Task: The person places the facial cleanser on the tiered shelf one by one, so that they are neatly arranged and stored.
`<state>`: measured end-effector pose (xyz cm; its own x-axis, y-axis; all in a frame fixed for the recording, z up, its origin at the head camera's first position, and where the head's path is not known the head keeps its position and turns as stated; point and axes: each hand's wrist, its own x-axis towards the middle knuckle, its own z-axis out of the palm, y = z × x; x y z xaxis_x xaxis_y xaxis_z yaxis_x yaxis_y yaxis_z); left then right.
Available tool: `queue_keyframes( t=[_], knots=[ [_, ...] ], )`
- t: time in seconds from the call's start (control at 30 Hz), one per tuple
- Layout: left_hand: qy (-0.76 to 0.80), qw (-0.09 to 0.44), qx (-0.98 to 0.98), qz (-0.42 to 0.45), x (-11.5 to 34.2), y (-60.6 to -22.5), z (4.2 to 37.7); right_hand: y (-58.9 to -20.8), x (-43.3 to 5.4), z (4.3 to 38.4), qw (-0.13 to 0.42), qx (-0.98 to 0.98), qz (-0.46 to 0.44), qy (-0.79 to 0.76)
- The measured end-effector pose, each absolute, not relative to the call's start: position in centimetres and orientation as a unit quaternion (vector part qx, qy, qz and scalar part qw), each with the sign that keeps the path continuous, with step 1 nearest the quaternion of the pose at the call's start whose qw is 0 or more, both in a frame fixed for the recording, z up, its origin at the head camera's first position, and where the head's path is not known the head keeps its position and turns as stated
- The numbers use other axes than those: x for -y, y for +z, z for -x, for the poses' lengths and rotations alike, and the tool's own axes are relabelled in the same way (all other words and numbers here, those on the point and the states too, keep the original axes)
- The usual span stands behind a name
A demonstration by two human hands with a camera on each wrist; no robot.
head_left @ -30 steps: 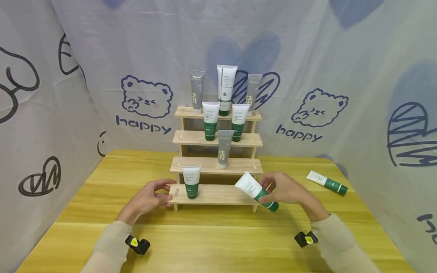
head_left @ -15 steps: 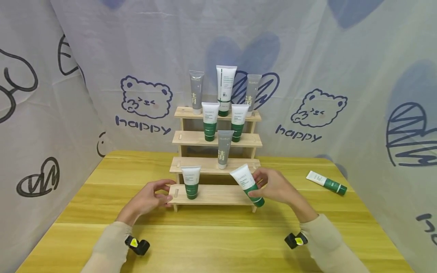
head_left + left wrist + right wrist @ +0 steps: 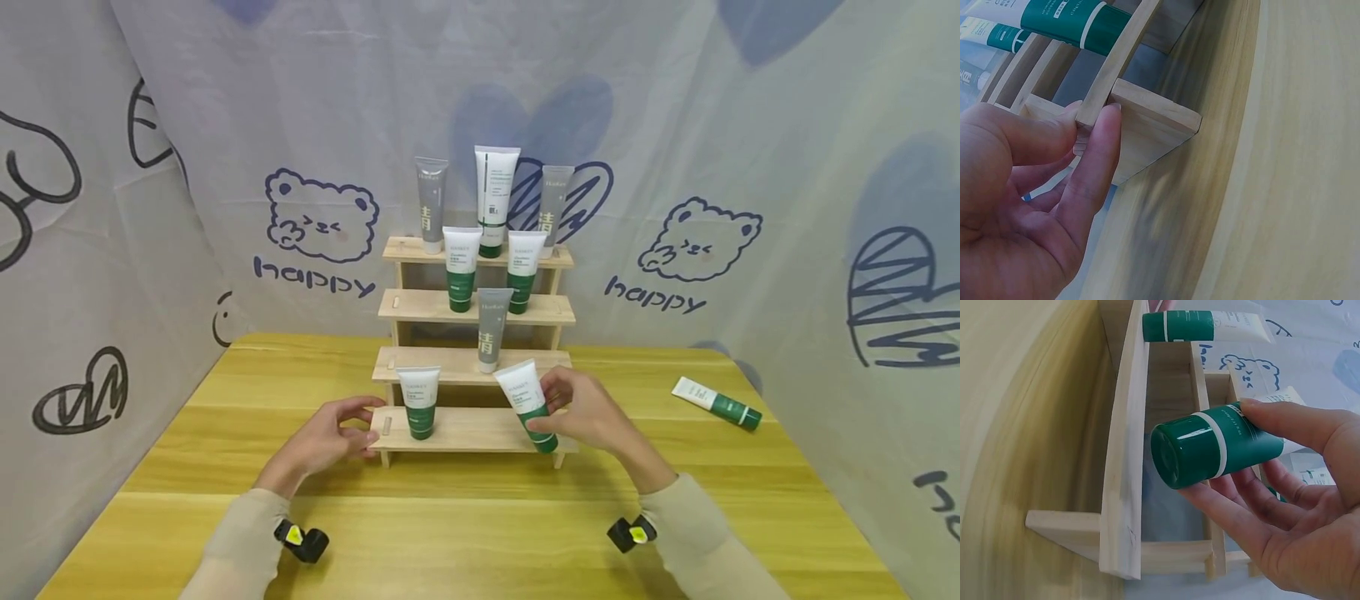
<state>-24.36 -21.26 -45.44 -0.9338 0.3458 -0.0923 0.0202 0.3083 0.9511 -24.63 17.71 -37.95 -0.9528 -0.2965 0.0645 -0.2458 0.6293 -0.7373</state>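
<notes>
My right hand grips a white-and-green squeeze tube between thumb and fingers. The tube tilts with its green cap low, close over the right end of the bottom step; in the right wrist view the cap shows apart from the board. My left hand pinches the left end of the bottom step of a wooden tiered stand, thumb on top and a finger beneath, as the left wrist view shows. Another white-and-green tube stands upright on that step's left part.
A grey tube stands on the second step, two white-and-green tubes on the third. Two grey tubes and a taller white tube line the top. One tube lies on the table at right. A printed curtain hangs behind.
My right hand has carried its tube leftward, over the right end of the bottom step, and the tube has turned more upright. My left hand stays in place at the stand.
</notes>
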Motion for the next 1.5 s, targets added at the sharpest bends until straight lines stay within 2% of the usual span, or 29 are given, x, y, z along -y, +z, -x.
queue_keyframes(
  t=[0.93,1.5],
  knots=[
    [0.581,0.139,-0.794,-0.110,21.2,-45.8,24.6,-41.5,-13.2,25.6,0.012,-0.827,0.151,-0.542],
    [0.582,0.138,-0.792,-0.122,21.3,-45.8,24.7,-42.8,-12.4,25.7,-0.001,-0.803,0.145,-0.578]
  ],
)
